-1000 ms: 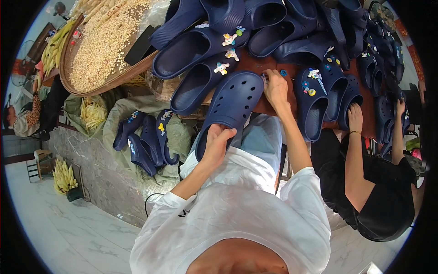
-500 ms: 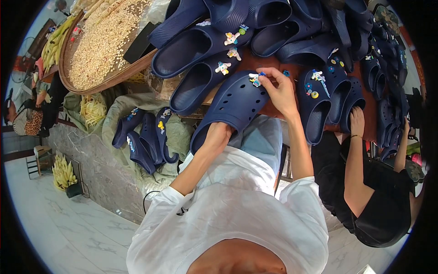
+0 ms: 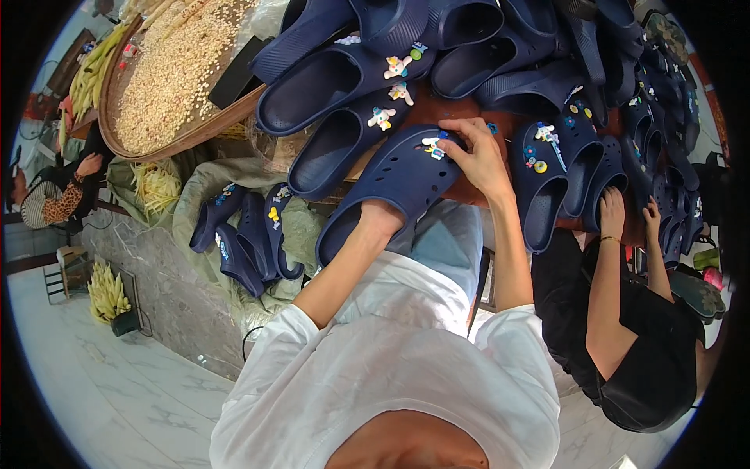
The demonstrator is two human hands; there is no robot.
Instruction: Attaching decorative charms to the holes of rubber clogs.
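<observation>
A navy clog (image 3: 388,181) with vent holes is tilted in front of me, its toe pointing away to the right. My left hand (image 3: 380,220) is pushed into its opening, so the fingers are hidden inside. At the toe, my right hand (image 3: 478,159) is closed, with the thumb against a small white and blue shoe charm (image 3: 431,148) and the index finger bent over the clog's front edge. Just beyond lies another navy clog (image 3: 332,152) with a white figure charm (image 3: 381,118) on it.
More navy clogs (image 3: 480,66) are heaped on the reddish-brown table. To the left are a round woven tray (image 3: 133,152) of pale kernels and several decorated clogs (image 3: 246,238) on a green sack (image 3: 205,184). At right, a co-worker's hand (image 3: 612,209) touches a clog.
My left hand has slid deeper into the clog. My right thumb has moved onto the charm, which now sits flatter on the toe. The co-worker's other hand has come in toward the clogs.
</observation>
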